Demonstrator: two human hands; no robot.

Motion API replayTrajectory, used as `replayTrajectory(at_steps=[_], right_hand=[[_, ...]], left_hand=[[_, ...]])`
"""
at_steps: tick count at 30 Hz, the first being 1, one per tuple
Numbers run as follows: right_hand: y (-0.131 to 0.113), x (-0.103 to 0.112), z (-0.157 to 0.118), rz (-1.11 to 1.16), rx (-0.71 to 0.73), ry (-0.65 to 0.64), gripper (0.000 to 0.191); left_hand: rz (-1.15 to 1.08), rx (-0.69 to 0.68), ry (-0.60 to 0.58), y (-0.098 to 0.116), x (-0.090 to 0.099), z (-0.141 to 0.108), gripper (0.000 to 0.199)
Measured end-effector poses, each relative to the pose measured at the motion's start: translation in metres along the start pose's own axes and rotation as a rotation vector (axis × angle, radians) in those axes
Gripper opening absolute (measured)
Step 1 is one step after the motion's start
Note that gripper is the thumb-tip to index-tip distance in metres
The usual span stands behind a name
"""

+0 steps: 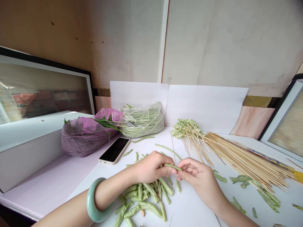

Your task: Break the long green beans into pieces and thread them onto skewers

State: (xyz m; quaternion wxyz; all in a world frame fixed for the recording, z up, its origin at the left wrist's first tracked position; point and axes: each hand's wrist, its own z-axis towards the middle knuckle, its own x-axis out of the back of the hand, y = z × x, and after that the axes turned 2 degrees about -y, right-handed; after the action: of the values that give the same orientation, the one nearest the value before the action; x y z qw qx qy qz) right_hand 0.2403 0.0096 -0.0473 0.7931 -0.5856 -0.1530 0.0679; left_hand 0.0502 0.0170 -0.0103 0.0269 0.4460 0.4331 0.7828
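Observation:
A green bean piece (172, 166) is pinched between both hands above the white table. My left hand (155, 166), with a pale green bangle on the wrist, grips its left part. My right hand (194, 171) has thumb and fingers closed at its right end. A long bean (168, 150) lies just behind the hands, and a thin stick stands out behind the fingers. Below my left hand spreads a pile of short cut beans (150, 206), partly hidden by the hand and forearm.
A phone (114, 150) lies at the left, near a purple bag (86, 135) and a clear bag of long beans (144, 121). Skewered beans (187, 128), a bundle of wooden sticks (246, 159) and loose bean pieces (268, 197) occupy the right. White boards (204, 107) stand behind.

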Motion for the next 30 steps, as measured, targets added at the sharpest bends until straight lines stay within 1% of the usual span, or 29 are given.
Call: replayTrajectory(at_steps=[3, 6, 7, 9, 11, 13, 16, 20, 24, 26, 28, 30], right_hand=[[0.004, 0.001, -0.002, -0.09, 0.045, 0.008, 0.019], [0.007, 0.003, -0.003, -0.206, 0.121, 0.014, 0.018], [0.007, 0.003, -0.003, -0.232, 0.135, -0.005, 0.018], [0.004, 0.003, -0.004, -0.244, 0.13, -0.07, 0.015], [-0.002, 0.002, -0.006, -0.191, 0.089, -0.157, 0.014], [-0.007, 0.002, -0.006, -0.068, 0.014, -0.249, 0.015], [-0.01, 0.0, -0.006, 0.141, -0.088, -0.337, 0.021], [-0.004, -0.002, -0.004, 0.339, -0.13, -0.357, 0.026], [0.0, -0.006, -0.006, 0.451, -0.131, -0.367, 0.025], [0.0, -0.008, -0.007, 0.45, -0.129, -0.362, 0.027], [0.0, -0.007, -0.006, 0.413, -0.119, -0.335, 0.031], [0.0, -0.003, -0.003, 0.279, -0.1, -0.285, 0.035]], left_hand=[[-0.025, 0.025, 0.003, 0.0, 0.001, 0.0, 0.036], [0.018, -0.01, 0.026, 0.001, 0.001, 0.001, 0.025], [0.016, -0.024, 0.014, 0.002, 0.001, 0.0, 0.023], [-0.025, -0.038, -0.048, 0.002, 0.001, -0.001, 0.021], [-0.126, -0.016, -0.134, 0.001, 0.003, -0.002, 0.02], [-0.262, 0.026, -0.207, 0.0, 0.003, -0.003, 0.019], [-0.437, 0.073, -0.258, -0.005, 0.002, -0.004, 0.026], [-0.586, 0.088, -0.228, -0.012, -0.004, -0.003, 0.036], [-0.756, 0.022, -0.188, -0.009, -0.009, -0.001, 0.034], [-0.775, 0.008, -0.157, -0.005, -0.01, -0.001, 0.033], [-0.75, 0.023, -0.106, -0.001, -0.008, -0.001, 0.032], [-0.687, 0.051, -0.061, 0.001, -0.003, -0.001, 0.031]])
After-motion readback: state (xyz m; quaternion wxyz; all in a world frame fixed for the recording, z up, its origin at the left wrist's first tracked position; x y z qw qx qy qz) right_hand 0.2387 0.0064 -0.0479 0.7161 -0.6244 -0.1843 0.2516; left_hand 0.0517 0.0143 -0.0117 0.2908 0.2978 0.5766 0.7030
